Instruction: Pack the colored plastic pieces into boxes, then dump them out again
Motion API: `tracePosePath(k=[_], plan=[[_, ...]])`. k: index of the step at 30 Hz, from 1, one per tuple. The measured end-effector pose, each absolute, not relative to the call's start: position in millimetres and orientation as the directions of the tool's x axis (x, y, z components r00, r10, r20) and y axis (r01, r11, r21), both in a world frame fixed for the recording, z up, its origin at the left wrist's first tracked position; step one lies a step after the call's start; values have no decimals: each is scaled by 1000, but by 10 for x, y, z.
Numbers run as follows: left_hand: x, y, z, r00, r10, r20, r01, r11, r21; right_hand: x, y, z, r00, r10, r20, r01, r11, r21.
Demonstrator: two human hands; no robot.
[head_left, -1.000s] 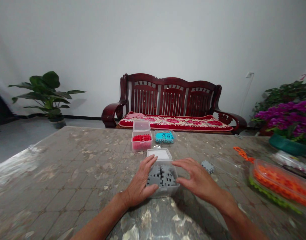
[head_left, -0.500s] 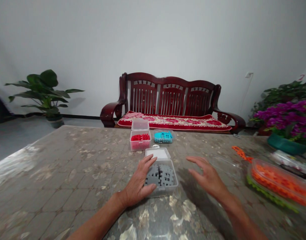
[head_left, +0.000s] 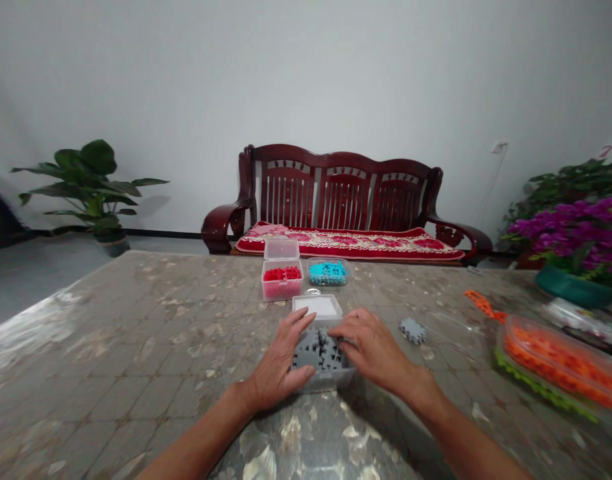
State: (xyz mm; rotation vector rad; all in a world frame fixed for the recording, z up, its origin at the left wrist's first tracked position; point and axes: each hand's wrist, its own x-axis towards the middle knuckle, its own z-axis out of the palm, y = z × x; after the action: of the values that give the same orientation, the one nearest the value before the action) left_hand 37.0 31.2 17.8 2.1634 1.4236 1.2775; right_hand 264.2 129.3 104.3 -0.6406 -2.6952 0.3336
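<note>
- From where I stand, the grey pieces (head_left: pixel 306 359) lie in the open box (head_left: pixel 326 383) near the lower middle of the frame, right under the right hand's (head_left: pixel 373 347) fingertips; that hand is nearer than the left.
- The right hand reaches in over the box's right side, fingers bent and close together; I can't tell whether they pinch a piece.
- The left hand (head_left: pixel 273 363) lies along the box's left side, thumb and fingers spread wide.
- The pieces lie jumbled, with no clear long axis; the raised lid (head_left: pixel 319 306) stands at the far side, off the right hand's way in.
- A loose grey piece (head_left: pixel 413 331) lies right of the box.
- The red pieces (head_left: pixel 282 274) and blue pieces (head_left: pixel 327 272) sit farther back, the orange pieces (head_left: pixel 561 360) at lower right.
</note>
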Motion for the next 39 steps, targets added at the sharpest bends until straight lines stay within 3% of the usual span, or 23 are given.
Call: tracePosePath(k=[4, 9, 13, 17, 21, 29, 32, 35, 39], plan=[[371, 315, 168, 134, 835, 533, 620, -490, 613, 2589, 1242, 1089, -893, 370, 256, 303, 915, -268], [366, 317, 160, 134, 837, 531, 615, -491, 617, 2646, 1300, 1035, -849, 411, 332, 247, 864, -438], [357, 312, 167, 130, 844, 521, 606, -483, 632, 3032, 1665, 825, -598, 708, 375, 505, 697, -510], [354, 314, 162, 124, 840, 529, 596, -489, 637, 3609, 2147, 521, -288, 914, 287, 847, 383, -369], [357, 322, 150, 126, 837, 533, 588, -496, 639, 3948, 2385, 314, -214, 964, 160, 937, 249, -246], [357, 318, 147, 121, 834, 539, 588, -498, 637, 3894, 2250, 334, -217, 952, 216, 954, 253, -158], [362, 321, 148, 114, 828, 549, 583, -504, 638, 3778, 2160, 431, -218, 937, 273, 913, 295, -282], [369, 323, 152, 116, 824, 555, 580, -510, 635, 3512, 1949, 657, -369, 865, 341, 725, 497, -477], [379, 324, 158, 115, 826, 552, 587, -505, 632, 2980, 1542, 1059, -612, 695, 377, 494, 708, -504]])
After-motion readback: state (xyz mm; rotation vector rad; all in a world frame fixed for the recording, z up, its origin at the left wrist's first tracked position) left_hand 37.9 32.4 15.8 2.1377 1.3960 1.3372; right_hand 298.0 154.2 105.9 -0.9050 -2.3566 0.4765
